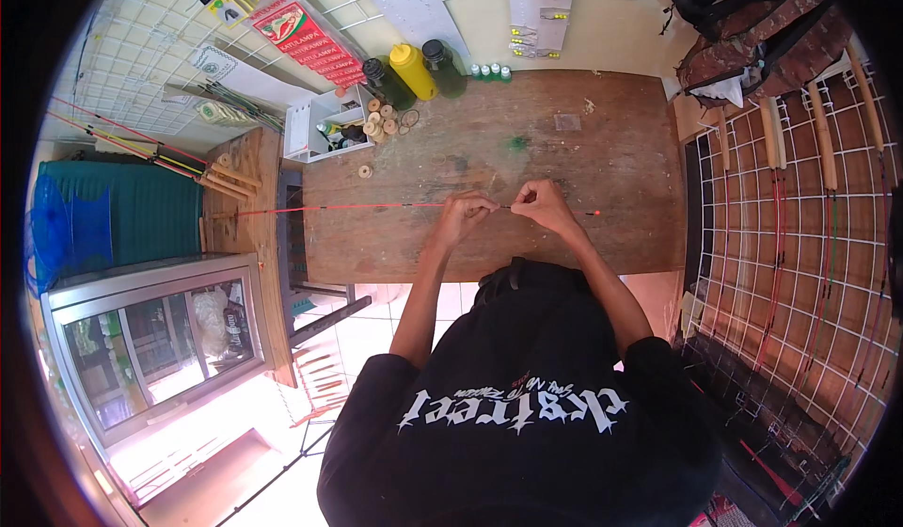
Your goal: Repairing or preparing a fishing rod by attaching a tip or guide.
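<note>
A long thin red rod (357,208) lies level across the wooden table (611,151), with a darker stretch between my hands and a small orange tip (593,213) at its right end. My left hand (463,216) pinches the rod near its middle. My right hand (541,202) is closed on it a little to the right, close to the tip. Both forearms reach up from my black shirt (517,405).
Yellow (412,71) and dark bottles (444,66), small wooden spools (381,120) and a white box (329,122) stand at the table's back left. Rods hang on a wire grid (800,245) to the right, below bags (752,28). A glass cabinet (160,339) is at the lower left.
</note>
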{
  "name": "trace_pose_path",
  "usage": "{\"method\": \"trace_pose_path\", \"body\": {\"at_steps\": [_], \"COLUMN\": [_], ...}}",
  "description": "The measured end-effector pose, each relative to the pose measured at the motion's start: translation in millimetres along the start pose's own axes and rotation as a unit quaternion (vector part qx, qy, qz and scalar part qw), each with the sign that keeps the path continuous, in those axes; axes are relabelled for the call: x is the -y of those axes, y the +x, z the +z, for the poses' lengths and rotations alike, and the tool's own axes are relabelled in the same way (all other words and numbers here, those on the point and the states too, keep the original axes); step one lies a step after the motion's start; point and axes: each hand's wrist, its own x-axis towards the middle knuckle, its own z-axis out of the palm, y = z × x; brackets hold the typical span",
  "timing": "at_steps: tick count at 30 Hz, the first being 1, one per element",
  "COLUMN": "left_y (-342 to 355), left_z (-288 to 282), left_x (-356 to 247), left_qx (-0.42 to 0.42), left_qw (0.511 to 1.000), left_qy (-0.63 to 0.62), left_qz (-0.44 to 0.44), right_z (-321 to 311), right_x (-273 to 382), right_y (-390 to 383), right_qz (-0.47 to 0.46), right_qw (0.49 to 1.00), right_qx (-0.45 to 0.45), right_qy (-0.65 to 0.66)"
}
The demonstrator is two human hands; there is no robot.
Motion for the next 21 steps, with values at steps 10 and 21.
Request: {"method": "trace_pose_path", "body": {"at_steps": [10,21], "left_y": [-1,-1], "left_z": [2,2], "left_x": [5,4], "left_qx": [-0.006,-0.007], "left_qw": [1.0,1.0], "left_qy": [-0.007,-0.019], "left_qz": [0.009,0.004], "right_z": [-4,4], "right_x": [1,-1], "right_y": [-1,2], "right_qz": [0.008,0.003], "right_qw": [1.0,1.0], "right_qx": [0.008,0.011], "right_qy": [-0.024,-0.004]}}
